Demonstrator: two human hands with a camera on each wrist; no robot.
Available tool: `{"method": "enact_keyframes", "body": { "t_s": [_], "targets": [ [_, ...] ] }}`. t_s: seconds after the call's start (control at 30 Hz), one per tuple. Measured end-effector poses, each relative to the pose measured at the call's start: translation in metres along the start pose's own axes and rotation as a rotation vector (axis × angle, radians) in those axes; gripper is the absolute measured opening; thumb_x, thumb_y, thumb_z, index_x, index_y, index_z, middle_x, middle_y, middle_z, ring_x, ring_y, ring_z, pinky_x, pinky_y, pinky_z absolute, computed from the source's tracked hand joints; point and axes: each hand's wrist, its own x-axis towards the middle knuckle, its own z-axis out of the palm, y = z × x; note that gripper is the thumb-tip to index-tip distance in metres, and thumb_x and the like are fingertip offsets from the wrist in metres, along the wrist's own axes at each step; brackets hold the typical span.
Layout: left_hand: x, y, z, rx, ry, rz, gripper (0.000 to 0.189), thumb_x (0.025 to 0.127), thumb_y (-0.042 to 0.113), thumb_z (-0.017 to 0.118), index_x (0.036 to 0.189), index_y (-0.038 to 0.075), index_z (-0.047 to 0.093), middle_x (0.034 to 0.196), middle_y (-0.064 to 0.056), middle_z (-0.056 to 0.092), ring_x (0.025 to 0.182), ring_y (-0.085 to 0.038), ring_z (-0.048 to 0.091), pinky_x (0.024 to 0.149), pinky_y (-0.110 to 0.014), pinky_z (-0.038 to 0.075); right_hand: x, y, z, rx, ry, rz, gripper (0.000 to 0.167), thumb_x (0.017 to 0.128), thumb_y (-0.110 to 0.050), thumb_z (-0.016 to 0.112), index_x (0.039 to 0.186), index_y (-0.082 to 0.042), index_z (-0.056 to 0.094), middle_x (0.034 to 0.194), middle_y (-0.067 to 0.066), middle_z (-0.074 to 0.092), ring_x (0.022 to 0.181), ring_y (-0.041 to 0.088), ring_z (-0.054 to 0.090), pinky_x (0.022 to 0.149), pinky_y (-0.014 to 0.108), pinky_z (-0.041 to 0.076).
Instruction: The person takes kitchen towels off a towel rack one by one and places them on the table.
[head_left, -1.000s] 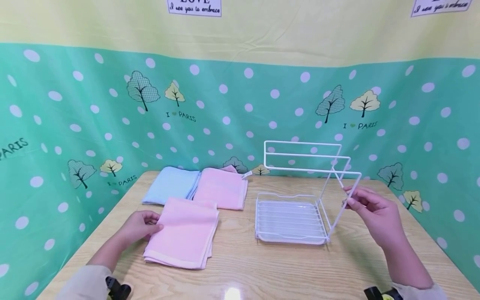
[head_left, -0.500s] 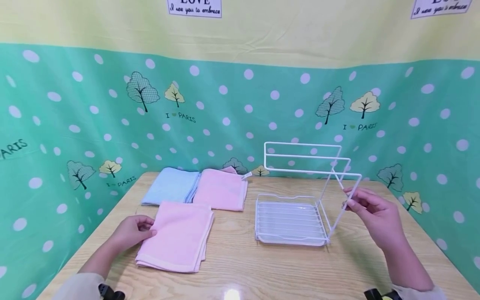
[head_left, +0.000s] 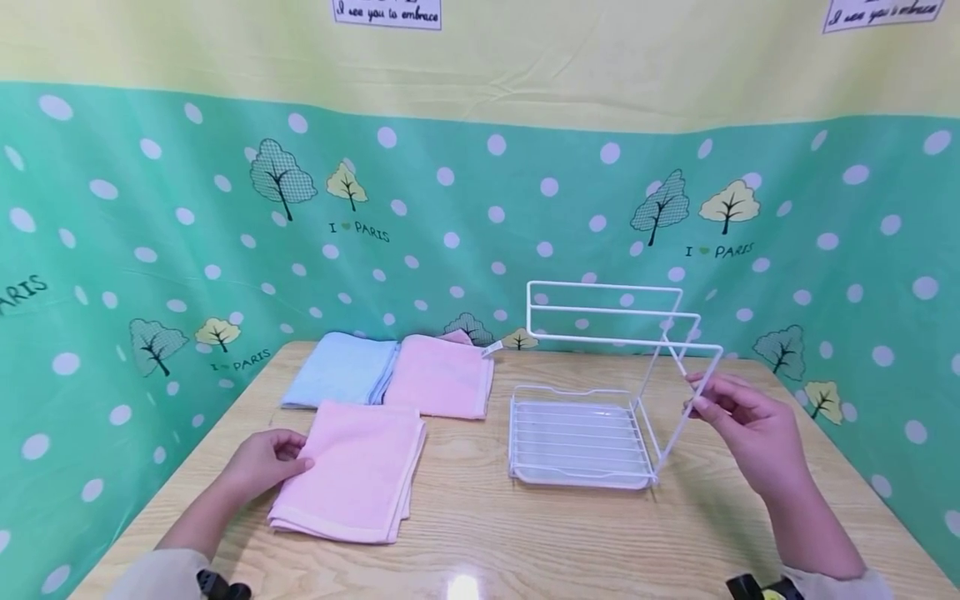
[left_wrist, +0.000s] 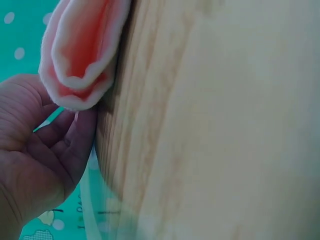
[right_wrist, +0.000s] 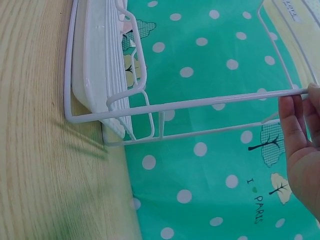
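Note:
A folded pink towel [head_left: 348,475] lies on the table at the left front. My left hand [head_left: 262,465] pinches its left edge, thumb on top and fingers underneath. The left wrist view shows the towel's folded layers [left_wrist: 75,75] end-on, above the fingers of that hand [left_wrist: 45,150]. On the right stands a white wire rack [head_left: 626,342] with upper rails, a lower wire shelf and a white tray [head_left: 581,479]. My right hand [head_left: 757,429] pinches the rack's slanted right-hand bar between thumb and fingers, also plain in the right wrist view, where the hand [right_wrist: 305,145] is at the right edge.
Behind the front towel lie a folded blue towel [head_left: 341,371] and a second folded pink towel [head_left: 438,379] with a white tag [head_left: 492,348]. The wooden table [head_left: 540,550] ends at a green dotted curtain [head_left: 420,208] at the back and sides.
My left hand has drawn the front pink towel a little left and toward me, then stopped. The right hand and the rack have stayed in place.

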Motion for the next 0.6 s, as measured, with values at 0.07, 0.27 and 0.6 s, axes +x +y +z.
{"method": "enact_keyframes", "body": {
  "t_s": [0.07, 0.27, 0.6],
  "targets": [
    [-0.0002, 0.0007, -0.0003, 0.008, 0.004, -0.008, 0.039, 0.081, 0.017, 0.079, 0.108, -0.008, 0.064, 0.088, -0.005, 0.065, 0.08, -0.018, 0.06, 0.067, -0.026, 0.052, -0.0008, 0.0006, 0.0009, 0.028, 0.004, -0.002, 0.017, 0.091, 0.006, 0.063, 0.107, 0.008, 0.068, 0.108, 0.007, 0.065, 0.084, 0.011, 0.067, 0.076, 0.023, 0.055],
    [0.0007, 0.0028, 0.001, 0.03, 0.018, 0.005, 0.044, 0.081, 0.017, 0.08, 0.112, -0.009, 0.063, 0.091, -0.007, 0.066, 0.084, -0.021, 0.061, 0.072, -0.033, 0.055, -0.0019, 0.0039, 0.0011, 0.172, 0.017, -0.013, 0.022, 0.089, 0.012, 0.061, 0.11, 0.018, 0.06, 0.113, 0.009, 0.064, 0.086, 0.013, 0.067, 0.078, 0.025, 0.055],
    [-0.0037, 0.0038, 0.0023, 0.039, 0.074, 0.028, 0.047, 0.078, 0.015, 0.082, 0.119, 0.0, 0.064, 0.103, -0.008, 0.067, 0.091, -0.024, 0.063, 0.072, -0.032, 0.055, -0.0069, 0.0063, -0.0008, 0.139, 0.01, 0.049, 0.022, 0.089, 0.01, 0.064, 0.111, 0.013, 0.062, 0.095, 0.006, 0.067, 0.081, 0.012, 0.069, 0.077, 0.023, 0.055]
  ]
}}
